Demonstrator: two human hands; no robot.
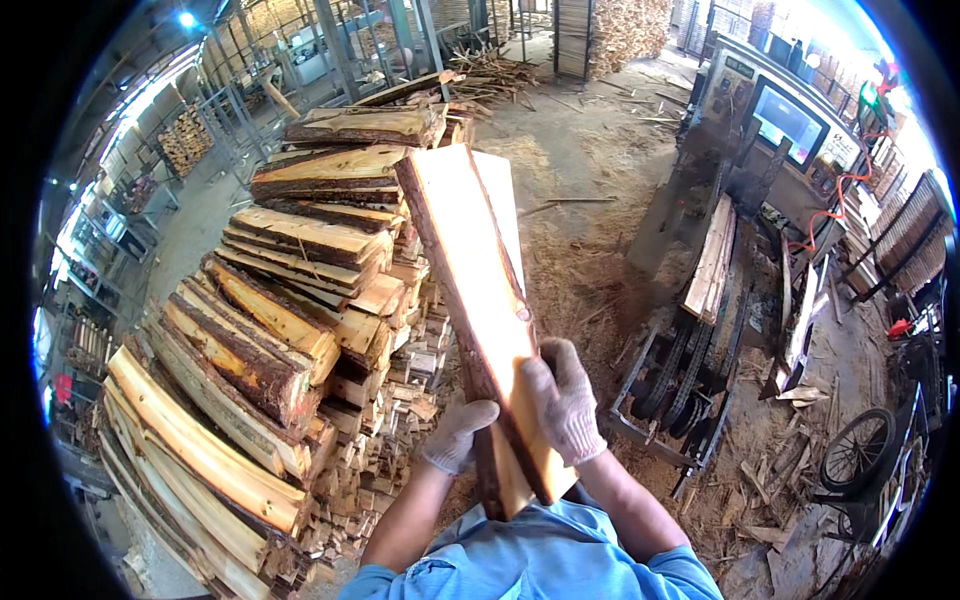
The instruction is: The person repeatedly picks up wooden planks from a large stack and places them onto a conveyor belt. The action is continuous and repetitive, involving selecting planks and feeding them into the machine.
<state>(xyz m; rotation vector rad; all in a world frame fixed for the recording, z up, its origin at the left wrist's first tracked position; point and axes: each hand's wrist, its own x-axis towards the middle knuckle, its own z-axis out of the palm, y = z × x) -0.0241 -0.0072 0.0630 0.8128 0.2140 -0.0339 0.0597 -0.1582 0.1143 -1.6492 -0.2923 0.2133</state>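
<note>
You've got 2 gloved hands in view: left hand (458, 438), right hand (563, 400). I count 2 boards with them, front board (483, 285) and back board (504, 190) (overlap could hide a third, can't tell). On your left, 1 big pile (320, 235); its slabs (205, 440) overlap too much to total, well over ten. On your right: 1 machine (722, 100), 1 lit screen (787, 122), 1 spoked wheel (857, 452).

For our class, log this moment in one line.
left hand: holding boards | right hand: holding boards | stacked slabs: left | machine: right, plank on it
</note>
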